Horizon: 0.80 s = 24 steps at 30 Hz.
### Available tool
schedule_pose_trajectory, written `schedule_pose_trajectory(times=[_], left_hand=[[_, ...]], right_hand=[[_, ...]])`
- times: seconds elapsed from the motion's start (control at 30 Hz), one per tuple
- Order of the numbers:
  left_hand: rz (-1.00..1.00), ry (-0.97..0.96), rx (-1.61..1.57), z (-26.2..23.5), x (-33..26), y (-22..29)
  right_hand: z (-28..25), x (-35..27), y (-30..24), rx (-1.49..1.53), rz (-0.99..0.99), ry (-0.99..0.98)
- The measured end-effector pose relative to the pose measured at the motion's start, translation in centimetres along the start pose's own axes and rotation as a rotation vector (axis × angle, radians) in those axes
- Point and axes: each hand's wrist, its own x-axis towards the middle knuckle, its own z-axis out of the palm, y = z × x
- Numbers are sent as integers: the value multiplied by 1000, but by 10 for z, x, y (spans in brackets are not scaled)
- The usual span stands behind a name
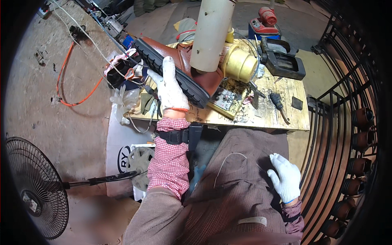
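My left hand (170, 87), in a white knit glove, grips a reddish-brown leather boot (161, 48) by its black, ridged sole (190, 85). The boot lies tilted on its side on the worktable, its sole turned toward me. A cream tube (212, 36) stands in front of the boot's upper and hides part of it. Low on the right, my gloved right hand (284, 177) lies over my brown apron (241, 179), thumb apart from the fingers, with nothing visible in it. A pale thread (226, 161) curves across the apron.
The yellowish worktable (294, 118) carries a yellow cylindrical part (241, 63), a control panel (224, 98), a dark-handled hooked tool (279, 107) and a black frame (286, 65). A fan (36, 192) stands left. Racks (326, 134) with brown boots (361, 141) line the right. Cables (75, 102) hang left.
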Motion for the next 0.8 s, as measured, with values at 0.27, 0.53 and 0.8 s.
schedule_pose_trajectory(times=[0.27, 0.53, 0.8], left_hand=[[-220, 52, -298, -25, -15, -2], [-563, -141, -521, -60, -119, 12], [-708, -791, -722, -20, -200, -8]], right_hand=[[3, 77, -29, -1, -337, 92], [-24, 90, -51, 74, -428, 128], [-70, -14, -58, 269, -238, -101]])
